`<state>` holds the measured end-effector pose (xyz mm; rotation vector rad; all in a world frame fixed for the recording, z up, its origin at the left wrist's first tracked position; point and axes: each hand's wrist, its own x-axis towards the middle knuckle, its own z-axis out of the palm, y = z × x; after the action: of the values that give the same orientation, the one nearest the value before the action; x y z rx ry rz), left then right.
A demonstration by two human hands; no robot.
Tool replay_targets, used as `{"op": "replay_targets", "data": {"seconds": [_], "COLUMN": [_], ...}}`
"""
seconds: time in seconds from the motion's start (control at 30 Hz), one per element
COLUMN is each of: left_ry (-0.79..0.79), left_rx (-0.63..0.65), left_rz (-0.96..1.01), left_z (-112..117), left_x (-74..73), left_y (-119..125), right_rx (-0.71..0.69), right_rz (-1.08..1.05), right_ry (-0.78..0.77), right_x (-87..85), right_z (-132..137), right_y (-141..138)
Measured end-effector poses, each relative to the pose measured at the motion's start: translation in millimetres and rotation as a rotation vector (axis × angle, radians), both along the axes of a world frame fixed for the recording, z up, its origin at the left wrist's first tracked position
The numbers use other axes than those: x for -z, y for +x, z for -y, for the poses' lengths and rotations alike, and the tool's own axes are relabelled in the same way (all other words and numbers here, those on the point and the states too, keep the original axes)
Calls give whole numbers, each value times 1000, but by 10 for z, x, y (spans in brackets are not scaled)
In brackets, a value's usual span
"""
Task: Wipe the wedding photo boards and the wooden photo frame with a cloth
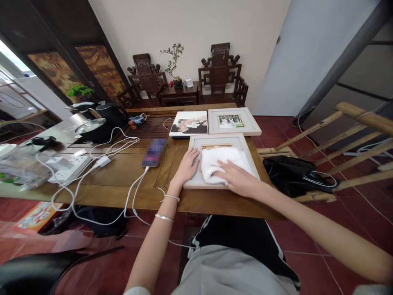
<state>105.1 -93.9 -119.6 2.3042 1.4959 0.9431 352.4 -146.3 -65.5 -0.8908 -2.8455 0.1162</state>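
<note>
A picture frame (192,182) with a pale wooden border lies flat near the front edge of the table. Resting on its left side is my left hand (186,166), fingers stretched out and holding nothing. My right hand (235,176) presses a white cloth (221,157) onto the middle of the frame, fingers bent over the folded fabric. The cloth hides most of the picture inside. Just behind lie a second framed photo (231,121) with a pale border and, to its left, a photo album or print (188,125) with a dark and white cover.
A phone (154,152) on a charging cable lies left of the frame. Further left are a white power strip (70,168), tangled cables, a lidded pot (92,129) and a black kettle (111,114). A bamboo chair (334,151) holding a black bag (290,176) stands right.
</note>
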Motion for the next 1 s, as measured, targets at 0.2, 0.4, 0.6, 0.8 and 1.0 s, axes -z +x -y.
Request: {"op": "replay_targets", "data": {"seconds": [0.2,0.4,0.6,0.8,1.0], "left_ry": [-10,-10,17,12,-108], "left_rx": [-2,7,-11,-10,-92], "left_rz": [5,9,23,55,300], "left_z": [-17,-12,-31,-34,48], "left_x": [31,27,57,40,-97], "left_y": [-24,-27,-9,19,72], "right_rx": [204,209,47,-38,-106], "right_rz": [-30,58,106,115,114], "right_ry": [169,215,35,-148,23], "right_x": [83,83,-50,-302,-163], "right_z": [-890,-1143,-490,256,274], "right_y": [34,-91,-77,-5,-247]}}
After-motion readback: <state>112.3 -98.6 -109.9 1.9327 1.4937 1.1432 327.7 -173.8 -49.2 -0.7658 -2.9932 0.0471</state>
